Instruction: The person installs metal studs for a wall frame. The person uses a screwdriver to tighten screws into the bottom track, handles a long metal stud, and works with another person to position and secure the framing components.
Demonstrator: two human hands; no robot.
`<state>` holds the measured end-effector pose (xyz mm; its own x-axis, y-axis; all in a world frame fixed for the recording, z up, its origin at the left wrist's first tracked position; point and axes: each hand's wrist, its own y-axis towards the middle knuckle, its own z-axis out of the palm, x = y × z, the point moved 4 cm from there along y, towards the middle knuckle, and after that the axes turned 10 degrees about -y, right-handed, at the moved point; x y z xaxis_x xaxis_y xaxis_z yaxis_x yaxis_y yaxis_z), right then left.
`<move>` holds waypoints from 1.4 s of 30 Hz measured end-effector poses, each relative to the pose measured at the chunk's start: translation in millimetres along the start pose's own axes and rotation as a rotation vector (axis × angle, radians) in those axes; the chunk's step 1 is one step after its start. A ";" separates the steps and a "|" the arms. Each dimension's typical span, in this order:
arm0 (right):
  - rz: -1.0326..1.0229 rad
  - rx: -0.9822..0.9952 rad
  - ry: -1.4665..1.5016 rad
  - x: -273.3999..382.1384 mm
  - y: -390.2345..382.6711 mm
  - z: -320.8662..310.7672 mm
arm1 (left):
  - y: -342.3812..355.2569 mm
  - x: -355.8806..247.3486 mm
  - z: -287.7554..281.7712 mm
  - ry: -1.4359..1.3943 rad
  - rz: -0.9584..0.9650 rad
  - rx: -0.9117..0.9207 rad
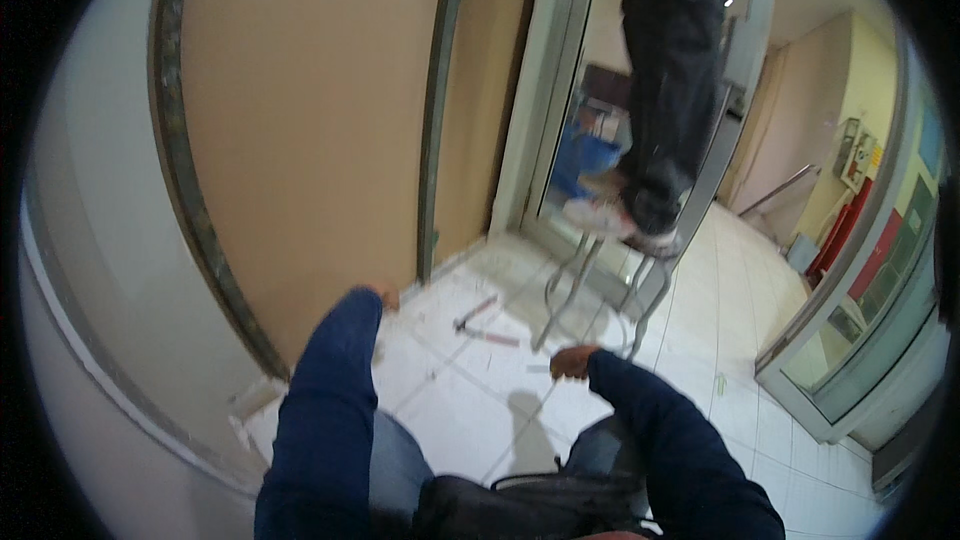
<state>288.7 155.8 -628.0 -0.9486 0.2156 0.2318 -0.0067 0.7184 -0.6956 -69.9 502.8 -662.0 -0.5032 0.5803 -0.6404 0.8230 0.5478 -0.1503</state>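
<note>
The right hand (573, 363) is curled into a loose fist, its fingers seemingly closed on a thin grey piece (538, 369) that sticks out to the left, above the white tiled floor (450, 410); blur hides what the piece is. Only a little of the left hand (386, 297) shows past its cuff, near the foot of the tan panel (310, 130), so I cannot tell whether its fingers are open or closed.

The right sleeve (680, 430) slants in from the near right, pointing far and left, the elbow out to the side. The left sleeve (325, 390) runs almost straight ahead from the near left, bending rightward toward the cuff.

Between the hands, a little farther off, a hinged tool (495, 339) lies on the tiles, its two arms spread in a V. Nearest of all, a black pouch (470, 510) sits between the thighs; its inside is hidden.

Beyond the right hand stands a metal-legged stool (573, 287), bearing the shoes (598, 215) of another person in dark trousers (675, 70). Behind the glass to their left is a blue bag or bin (585, 155), contents unclear. At far right, a pale box (853, 153) hangs on the wall above a red cabinet (842, 235).
</note>
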 end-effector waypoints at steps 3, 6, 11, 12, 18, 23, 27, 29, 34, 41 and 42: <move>-0.102 -0.195 -0.337 -15.8 7.7 -12.5 | -2.3 -30.6 -41.7 0.188 0.188 -0.112; -0.091 -0.140 -0.214 22.3 -16.5 -15.4 | -28.2 -67.9 -49.7 0.370 0.034 -0.143; 0.089 0.022 0.024 1.9 -36.5 -12.2 | -106.4 -216.3 -158.2 0.401 0.073 -1.206; 0.061 0.019 0.025 18.6 -30.2 -10.4 | -152.7 -208.2 -183.8 0.633 0.213 -1.600; 0.063 0.043 0.016 19.5 -13.5 -11.4 | -361.0 -235.6 -293.6 0.803 0.057 -2.241; 0.049 0.054 -0.012 22.6 0.0 -14.8 | -406.0 -231.0 -314.2 0.689 -0.258 -2.233; 0.035 0.034 -0.037 24.1 6.0 -19.3 | -394.0 -251.5 -314.6 0.711 -0.142 -2.103; 0.001 0.037 -0.062 26.9 0.3 -19.7 | -420.0 -248.2 -329.5 0.510 -0.167 -2.273; 0.046 0.000 -0.030 27.4 -3.1 -21.9 | -439.5 -242.9 -329.8 0.355 -0.194 -2.374; 0.044 -0.049 -0.065 24.9 -12.9 -21.5 | -468.9 -232.2 -346.5 0.172 0.016 -2.180; 0.021 -0.055 -0.091 30.5 -10.0 -22.3 | -486.8 -217.3 -352.6 0.074 0.088 -2.277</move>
<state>266.9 169.9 -598.8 -0.9732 0.1715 0.1533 0.0281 0.7500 -0.6609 -454.2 322.6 -184.1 -0.5445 0.6176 -0.5675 -0.6920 0.0515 0.7201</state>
